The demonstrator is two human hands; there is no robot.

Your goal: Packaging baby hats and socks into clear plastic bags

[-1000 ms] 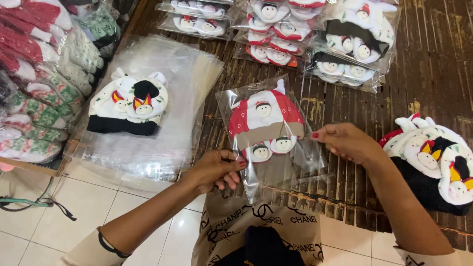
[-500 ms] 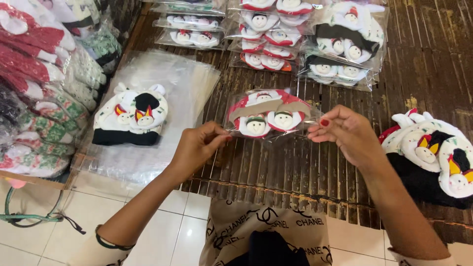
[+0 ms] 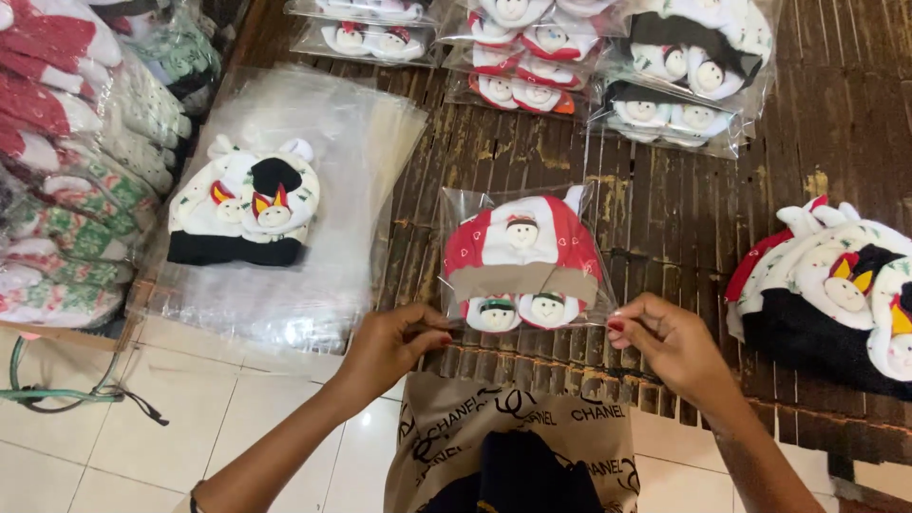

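Observation:
A clear plastic bag [image 3: 523,256] holding red and white snowman-figure socks lies flat on the dark slatted mat [image 3: 665,218]. My left hand [image 3: 391,344] pinches the bag's near left corner. My right hand [image 3: 665,344] pinches its near right corner. Both hands are at the mat's front edge, with the bag stretched between them.
A stack of empty clear bags [image 3: 313,190] lies to the left with a black and white sock pile [image 3: 245,211] on it. Packed bags [image 3: 608,66] lie at the back. Loose socks [image 3: 836,285] sit at right, folded socks [image 3: 66,161] at far left. Tiled floor [image 3: 142,446] is below.
The bag was held up and tilted between my hands; now it has been lowered and laid flat on the mat, both hands still pinching its near corners.

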